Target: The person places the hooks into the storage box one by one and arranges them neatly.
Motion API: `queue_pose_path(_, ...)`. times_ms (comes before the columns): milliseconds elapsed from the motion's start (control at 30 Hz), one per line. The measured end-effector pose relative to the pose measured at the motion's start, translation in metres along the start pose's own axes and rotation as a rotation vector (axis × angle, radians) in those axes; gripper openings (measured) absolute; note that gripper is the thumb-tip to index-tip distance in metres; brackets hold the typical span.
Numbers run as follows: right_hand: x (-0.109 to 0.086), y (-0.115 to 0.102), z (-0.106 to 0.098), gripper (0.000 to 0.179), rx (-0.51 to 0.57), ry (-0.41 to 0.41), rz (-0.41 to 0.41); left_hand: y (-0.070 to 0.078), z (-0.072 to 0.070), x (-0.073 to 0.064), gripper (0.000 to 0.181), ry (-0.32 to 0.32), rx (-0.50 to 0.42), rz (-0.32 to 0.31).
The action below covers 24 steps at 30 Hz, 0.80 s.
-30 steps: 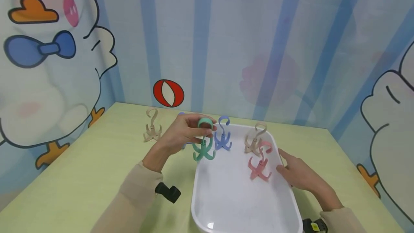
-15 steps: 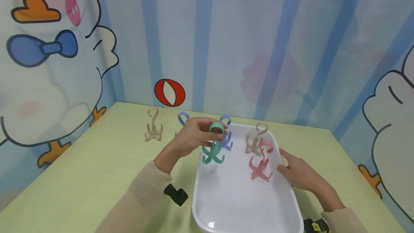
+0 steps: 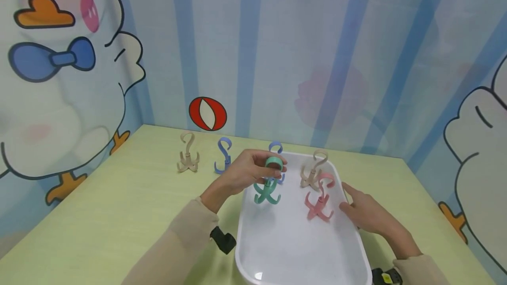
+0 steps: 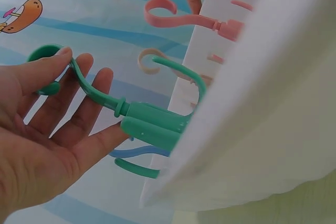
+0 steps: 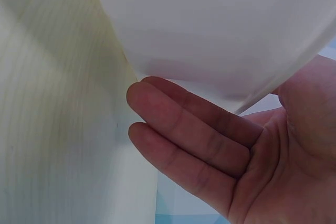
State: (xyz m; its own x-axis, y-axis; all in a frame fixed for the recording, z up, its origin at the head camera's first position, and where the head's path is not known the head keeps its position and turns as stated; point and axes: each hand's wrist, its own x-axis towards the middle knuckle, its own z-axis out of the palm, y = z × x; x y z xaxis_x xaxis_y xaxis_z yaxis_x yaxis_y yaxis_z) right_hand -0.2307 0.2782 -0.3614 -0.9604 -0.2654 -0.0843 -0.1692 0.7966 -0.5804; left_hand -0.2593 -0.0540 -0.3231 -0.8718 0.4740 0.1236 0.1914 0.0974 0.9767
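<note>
In the head view my left hand (image 3: 245, 170) holds a green multi-prong hanging hook (image 3: 267, 191) by its curved top, with the prongs hanging down over the left part of a white plastic tray (image 3: 285, 250). The left wrist view shows my thumb and fingers pinching the stem of this green hook (image 4: 152, 121). My right hand (image 3: 366, 210) grips the tray's right rim, thumb over the edge; in the right wrist view its fingers (image 5: 194, 140) lie along the outer wall. Inside the tray stand a pink hook (image 3: 318, 206), a beige hook (image 3: 310, 177) and a blue hook (image 3: 275, 146), partly hidden by my left hand.
On the pale yellow table (image 3: 130, 214), left of the tray, stand another beige hook (image 3: 188, 162) and another blue hook (image 3: 223, 159). A cartoon-duck curtain (image 3: 277, 56) closes off the back and sides.
My left hand has carried the green hook rightward and slightly down, from the tray's left edge to over its inside. The blue hook on the table has come into sight. The right hand stays put.
</note>
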Motion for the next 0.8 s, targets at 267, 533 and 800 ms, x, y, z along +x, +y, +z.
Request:
queue_pose_path(267,0.0,0.0,0.0,0.071,-0.014,0.0,-0.004,-0.004,0.0,0.002,0.029,-0.005,0.015,-0.016)
queue_pose_path(533,0.001,0.001,0.0,0.071,-0.019,0.008,-0.001,-0.008,0.001,0.005,0.029,-0.02,-0.012,-0.028)
queue_pose_path(800,0.0,0.003,0.001,0.071,-0.009,0.001,-0.001,-0.014,0.002,0.009,0.028,-0.044,0.014,-0.041)
